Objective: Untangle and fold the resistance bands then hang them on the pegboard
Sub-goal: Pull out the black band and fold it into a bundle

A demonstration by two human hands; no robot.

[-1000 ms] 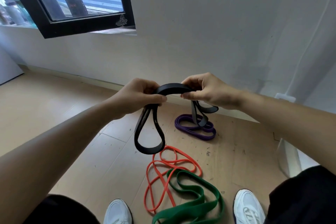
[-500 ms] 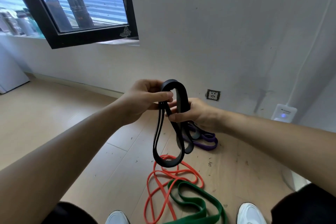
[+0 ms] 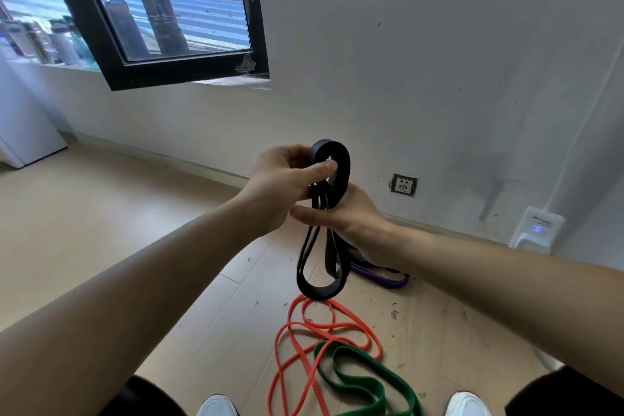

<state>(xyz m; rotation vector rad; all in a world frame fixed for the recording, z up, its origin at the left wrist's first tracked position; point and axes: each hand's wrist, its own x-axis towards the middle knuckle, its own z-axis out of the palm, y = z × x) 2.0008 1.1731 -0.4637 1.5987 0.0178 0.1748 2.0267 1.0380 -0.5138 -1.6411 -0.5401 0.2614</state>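
Observation:
A black resistance band (image 3: 322,284) hangs folded into several loops in front of me. My left hand (image 3: 285,184) pinches its top fold, thumb pressed on the band. Just below, my right hand (image 3: 351,213) is wrapped round the gathered strands. On the floor lie an orange band (image 3: 304,344) in loose loops, a green band (image 3: 364,385) overlapping it, and a purple band (image 3: 388,277) partly hidden behind my right wrist. No pegboard is in view.
A white wall faces me, with a socket (image 3: 404,184) low down and a white plug-in device (image 3: 537,228) with a cable running up. A black-framed window (image 3: 162,10) is at the upper left. My white shoes (image 3: 216,407) stand at the bottom edge.
The two ends of the black band, held apart a second ago, have come together into one hanging bundle. My right hand dropped under my left and closed on the strands. The view tilted upward.

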